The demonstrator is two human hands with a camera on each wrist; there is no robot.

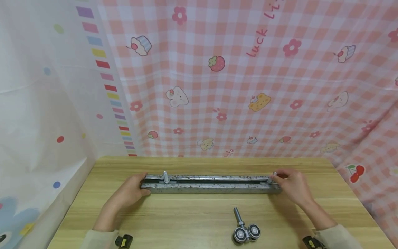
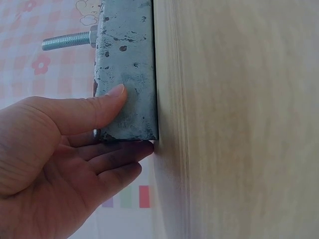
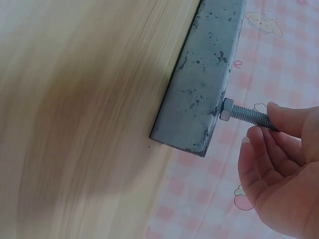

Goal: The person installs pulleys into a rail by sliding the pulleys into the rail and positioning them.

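Pinching the threaded bolt at the right end of the slotted steel channel, the right hand is apparently positioning it; the left hand grips the channel's other end on the table. Next likely calls for steady guiding.

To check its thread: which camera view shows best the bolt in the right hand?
Right wrist view: the bolt is large there and mostly uncovered. The head view shows it small, partly hidden by the right hand. The left wrist view does not show it.
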